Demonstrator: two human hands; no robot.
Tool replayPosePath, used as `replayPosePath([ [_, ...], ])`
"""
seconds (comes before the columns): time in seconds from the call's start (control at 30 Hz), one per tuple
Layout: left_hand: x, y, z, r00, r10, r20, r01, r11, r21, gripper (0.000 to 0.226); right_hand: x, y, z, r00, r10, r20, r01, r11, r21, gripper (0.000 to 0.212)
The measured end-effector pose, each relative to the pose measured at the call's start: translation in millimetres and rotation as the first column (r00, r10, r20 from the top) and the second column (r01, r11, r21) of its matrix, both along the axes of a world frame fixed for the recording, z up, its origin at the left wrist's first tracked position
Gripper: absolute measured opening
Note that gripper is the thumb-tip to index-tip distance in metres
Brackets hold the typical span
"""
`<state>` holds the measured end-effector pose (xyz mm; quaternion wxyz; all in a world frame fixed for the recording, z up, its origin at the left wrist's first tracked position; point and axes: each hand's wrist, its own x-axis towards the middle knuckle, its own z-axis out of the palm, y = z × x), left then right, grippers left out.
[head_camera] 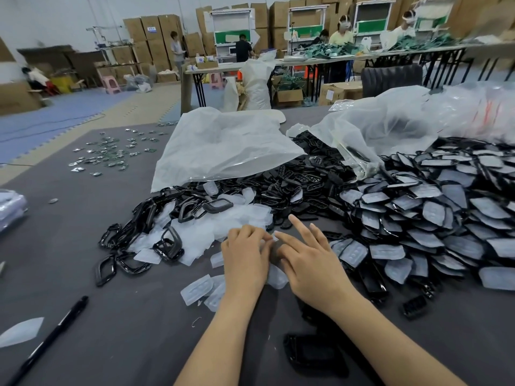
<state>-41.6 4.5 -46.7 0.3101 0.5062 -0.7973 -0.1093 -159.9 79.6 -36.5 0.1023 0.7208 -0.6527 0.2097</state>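
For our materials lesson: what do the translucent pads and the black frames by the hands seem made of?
Translucent pads: probably soft silicone or thin plastic, milky and matt, with moulded bumps. Black frames: likely hard plastic, glossy, with sharp highlights along the edges.

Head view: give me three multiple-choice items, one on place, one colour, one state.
1. The pen lies: A) on the black heap B) on the table cover, lower left C) in a bag.
2. The table cover is: A) red B) yellow C) grey.
3. The left hand's fingers are: A) curled at a clear pad B) flat on the table C) round the pen.
Key: 1B, it lies alone at lower left; 2C, grey shows between parts; 3A, fingertips bend onto the pad beside the right hand.
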Motion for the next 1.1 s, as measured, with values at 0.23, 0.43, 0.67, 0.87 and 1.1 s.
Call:
replayPosePath([
  [0.23, 9.8, -4.8, 21.9, 0.893, -0.103, -0.437, 0.085, 0.995, -0.06, 0.016, -3.6, 2.0, 9.4, 0.96, 0.063, 0.271, 0.027, 0.949, -0.315, 0.015],
  [0.43, 51.5, -91.2, 55.0, 0.959, -0.062, 0.277, 0.038, 0.995, 0.091, 0.054, -9.3, 5.6, 12.3, 0.932, 0.044, 0.36, 0.075, 0.948, -0.309, 0.02],
  [0.67, 67.0, -105.4, 55.7, 0.97, -0.111, 0.216, 0.113, 0.994, 0.004, 0.006, -10.5, 6.0, 14.0, 0.914, 0.049, 0.403, 0.069, 0.96, -0.273, 0.019],
  [0.87, 73.8, -108.7, 66.5, 0.927, -0.115, 0.358, 0.107, 0.993, 0.044, 0.004, -9.1, 5.5, 10.9, 0.9, 0.052, 0.433, 0.076, 0.959, -0.272, 0.018],
  [1.1, 39.5, -54.1, 69.7, 0.976, -0.16, -0.151, 0.124, 0.967, -0.222, 0.012, -12.0, 3.2, 8.1, 0.831, 0.078, 0.551, 0.097, 0.955, -0.281, 0.018],
])
